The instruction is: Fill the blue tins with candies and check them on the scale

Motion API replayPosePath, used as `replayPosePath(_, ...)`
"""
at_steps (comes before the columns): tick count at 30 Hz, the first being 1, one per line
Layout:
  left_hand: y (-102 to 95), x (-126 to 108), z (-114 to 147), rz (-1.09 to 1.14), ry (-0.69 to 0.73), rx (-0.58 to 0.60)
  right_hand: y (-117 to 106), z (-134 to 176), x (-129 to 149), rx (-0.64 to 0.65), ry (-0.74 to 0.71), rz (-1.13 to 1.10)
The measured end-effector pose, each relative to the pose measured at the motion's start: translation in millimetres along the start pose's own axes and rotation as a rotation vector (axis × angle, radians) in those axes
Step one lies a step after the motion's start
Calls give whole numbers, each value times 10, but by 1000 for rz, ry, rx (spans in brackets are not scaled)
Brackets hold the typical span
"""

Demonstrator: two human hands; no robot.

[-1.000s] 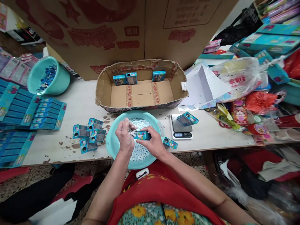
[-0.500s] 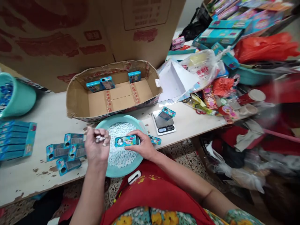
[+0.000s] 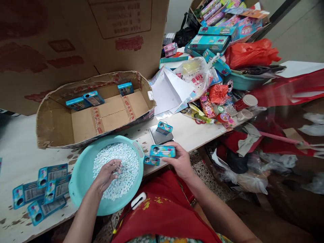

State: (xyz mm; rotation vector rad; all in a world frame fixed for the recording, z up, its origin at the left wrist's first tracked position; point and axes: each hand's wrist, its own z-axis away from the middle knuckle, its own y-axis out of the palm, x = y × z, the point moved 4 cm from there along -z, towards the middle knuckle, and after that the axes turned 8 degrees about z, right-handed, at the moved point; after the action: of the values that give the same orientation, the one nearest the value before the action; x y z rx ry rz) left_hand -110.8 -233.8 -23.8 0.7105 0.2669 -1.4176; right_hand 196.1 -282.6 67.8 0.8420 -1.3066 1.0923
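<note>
My right hand (image 3: 181, 160) grips a small blue candy box (image 3: 162, 151) with a round hole near its left end, holding it just past the basin's right rim. My left hand (image 3: 108, 175) is over the turquoise basin (image 3: 82, 172), its fingers loosely bent and apart above the small pale candies (image 3: 113, 153). Behind the held box, a second blue box (image 3: 151, 161) lies at the table edge, partly covered. Another box (image 3: 164, 128) rests tilted on the digital scale (image 3: 153, 131), whose display is hidden.
Several blue boxes (image 3: 54, 189) lie left of the basin. A cut-down cardboard carton (image 3: 83, 126) behind it holds 3 boxes. A large carton (image 3: 83, 40) stands at the back. Bags, cups and wrapped goods (image 3: 207, 104) crowd the right side.
My left hand has moved from the basin's left rim to above the candies; the handful it held no longer shows. My right hand carried the box rightward, off the basin. The view has shifted right.
</note>
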Motion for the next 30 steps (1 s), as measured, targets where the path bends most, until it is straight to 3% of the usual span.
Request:
replayPosePath(4, -4, -18, -123, -14, -14, -63, -802, -275, -501, -442, -28, 101)
replayPosePath(6, 15, -35, -186, 35, 29, -110, -1095, -438, -808, -605, -23, 201)
replayPosePath(9, 68, -82, -233, 92, 64, -150, -1312, -612, -1156, -672, 23, 300)
replayPosePath(12, 115, -141, -224, 118, 76, -150, -1313, -597, -1190, -682, 4, 362)
replayPosePath(15, 131, -150, -193, 69, 88, -185, -1110, -534, -909, -693, -178, 588)
replayPosePath(18, 154, -96, -181, -87, 64, -202, -702, -678, -644, -483, -328, 676)
replayPosePath(22, 158, -121, -137, -56, 106, -223, -170, -967, -429, -202, -173, 529)
replayPosePath(26, 192, -471, 151, -98, 267, -212, 318, -817, 41, -27, -266, 416)
replayPosePath(30, 446, -987, 609, -422, 556, -121, 861, -464, 280, 187, -328, 345)
